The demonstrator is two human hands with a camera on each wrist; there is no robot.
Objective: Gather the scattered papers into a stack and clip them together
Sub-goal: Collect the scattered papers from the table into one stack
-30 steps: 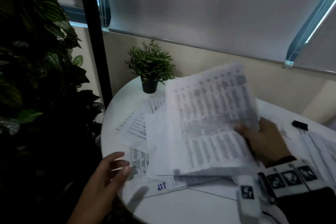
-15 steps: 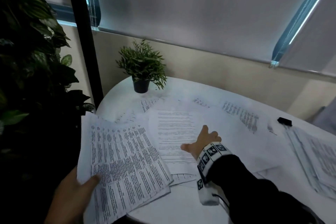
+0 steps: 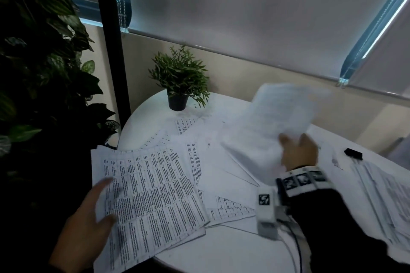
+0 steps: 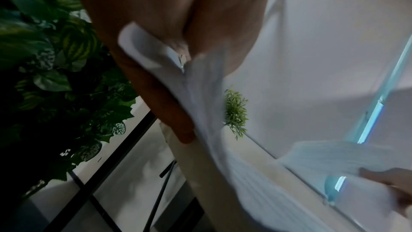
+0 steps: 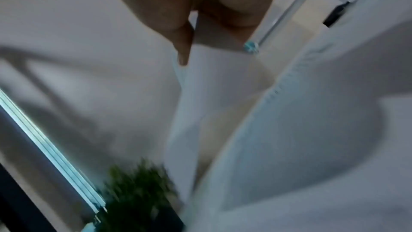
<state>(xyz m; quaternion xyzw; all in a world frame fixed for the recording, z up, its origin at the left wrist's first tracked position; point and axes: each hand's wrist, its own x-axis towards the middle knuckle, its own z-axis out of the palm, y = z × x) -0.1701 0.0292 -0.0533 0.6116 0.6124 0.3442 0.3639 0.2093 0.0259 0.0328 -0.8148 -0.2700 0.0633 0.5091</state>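
My left hand (image 3: 95, 213) grips a stack of printed sheets (image 3: 153, 197) at its left edge, thumb on top, over the near left rim of the round white table (image 3: 221, 248). The left wrist view shows the same stack of sheets (image 4: 200, 105) bending between thumb and fingers. My right hand (image 3: 297, 153) pinches one blurred sheet (image 3: 277, 122) lifted off the table, seen also as a white sheet (image 5: 200, 94) in the right wrist view. More loose papers (image 3: 221, 162) lie spread on the table. A black binder clip (image 3: 353, 153) lies at the right.
A small potted plant (image 3: 179, 82) stands at the table's far left edge. Large dark foliage (image 3: 40, 73) and a black post (image 3: 113, 40) stand at the left. Another pile of papers (image 3: 381, 197) lies at the table's right. A window blind hangs behind.
The right hand was pressed flat on a sheet on the table; now it has lifted a sheet into the air. The left hand still holds the stack, moved slightly inward.
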